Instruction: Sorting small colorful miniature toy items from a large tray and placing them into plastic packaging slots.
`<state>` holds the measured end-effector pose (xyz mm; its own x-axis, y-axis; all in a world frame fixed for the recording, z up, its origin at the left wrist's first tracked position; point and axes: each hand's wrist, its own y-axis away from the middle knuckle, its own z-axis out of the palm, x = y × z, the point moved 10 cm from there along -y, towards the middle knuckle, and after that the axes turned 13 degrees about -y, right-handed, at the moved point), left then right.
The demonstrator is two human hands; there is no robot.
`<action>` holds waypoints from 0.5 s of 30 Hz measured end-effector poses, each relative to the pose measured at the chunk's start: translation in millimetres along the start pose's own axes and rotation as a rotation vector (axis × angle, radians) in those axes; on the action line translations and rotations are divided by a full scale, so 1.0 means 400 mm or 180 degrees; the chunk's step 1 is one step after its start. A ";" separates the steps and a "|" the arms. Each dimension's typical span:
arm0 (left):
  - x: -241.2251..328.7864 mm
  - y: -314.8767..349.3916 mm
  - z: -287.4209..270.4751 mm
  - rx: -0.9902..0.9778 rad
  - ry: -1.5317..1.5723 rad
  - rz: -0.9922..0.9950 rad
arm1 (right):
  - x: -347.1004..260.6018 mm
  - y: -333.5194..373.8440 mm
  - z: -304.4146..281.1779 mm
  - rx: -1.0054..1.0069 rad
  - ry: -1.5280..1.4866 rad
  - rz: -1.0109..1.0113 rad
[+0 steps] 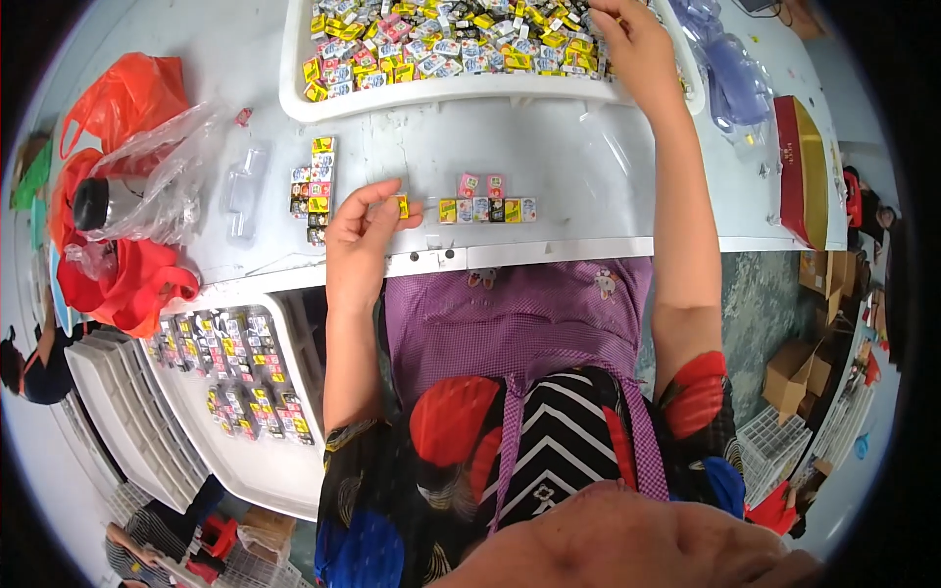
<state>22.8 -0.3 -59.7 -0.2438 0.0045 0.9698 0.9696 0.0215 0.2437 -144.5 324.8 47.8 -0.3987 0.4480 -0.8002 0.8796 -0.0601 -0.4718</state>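
Note:
My left hand (363, 230) is over the table near its front edge, pinching a small yellow box (402, 206) between thumb and fingers. To the right of it, a short row of small boxes (480, 211) in yellow, white and black lies on the table, with two pink boxes (470, 185) behind the row. A stacked block of similar boxes (312, 191) lies to its left. My right hand (637, 44) reaches into the right side of a white tray (441, 98) heaped with loose small boxes (451, 44). Its fingers are curled together at the pile, and what they hold is hidden.
Red plastic bags (127, 98) and a clear bag with a dark-lidded jar (93, 204) sit at the left, near a clear plastic blister (245, 191). Clear blue-tinted plastic (735, 78) and a red-gold box (802, 171) lie right. A lower-left tray (245, 475) holds packed sets.

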 end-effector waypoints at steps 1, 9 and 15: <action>0.000 -0.009 0.017 -0.0075 0.0018 0.0022 | 0.014 -0.031 -0.022 -0.0038 0.0457 -0.0310; -0.012 0.005 -0.007 0.0061 -0.0084 -0.0013 | 0.059 -0.114 0.080 -0.0912 0.1409 0.0280; -0.001 -0.014 0.016 -0.0020 -0.0030 0.0036 | 0.033 -0.089 -0.040 -0.0202 0.0656 0.0019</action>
<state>17.1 6.0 -61.5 -0.2330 0.0142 0.9724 0.9724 0.0151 0.2328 -177.0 347.0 60.0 -0.3377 0.6211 -0.7073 0.8990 -0.0098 -0.4379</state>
